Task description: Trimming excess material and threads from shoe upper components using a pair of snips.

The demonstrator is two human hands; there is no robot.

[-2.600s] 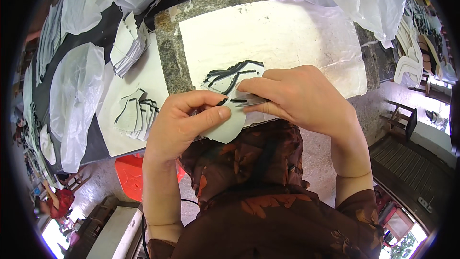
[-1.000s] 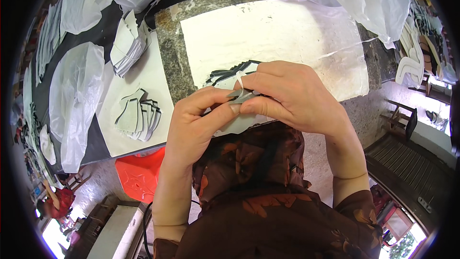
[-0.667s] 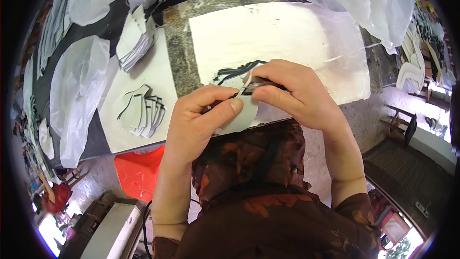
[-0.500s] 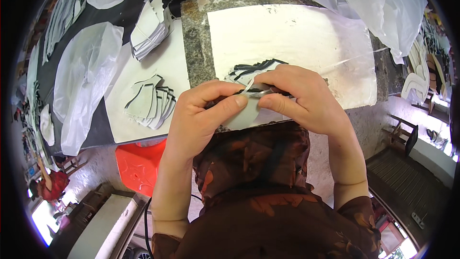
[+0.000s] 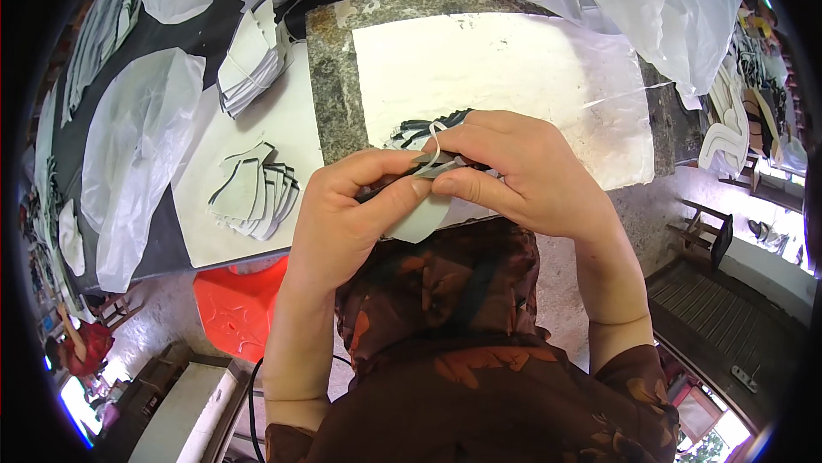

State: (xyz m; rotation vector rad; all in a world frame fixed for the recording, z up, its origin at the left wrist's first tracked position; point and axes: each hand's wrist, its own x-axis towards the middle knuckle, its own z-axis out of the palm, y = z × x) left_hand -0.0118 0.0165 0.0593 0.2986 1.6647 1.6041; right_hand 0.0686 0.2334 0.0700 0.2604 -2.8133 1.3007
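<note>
At 9 o'clock lie one fanned pile of grey cut pieces (image 5: 253,196) and, above it, one tied bundle (image 5: 249,60). The left hand (image 5: 347,223), fingers bent, pinches a pale rounded piece (image 5: 417,219) at centre. The right hand (image 5: 529,173), curled from 3 o'clock, grips the same piece over the white sheet (image 5: 514,77).

Dark brown short-sleeved garment with rust-orange patterning.
</note>
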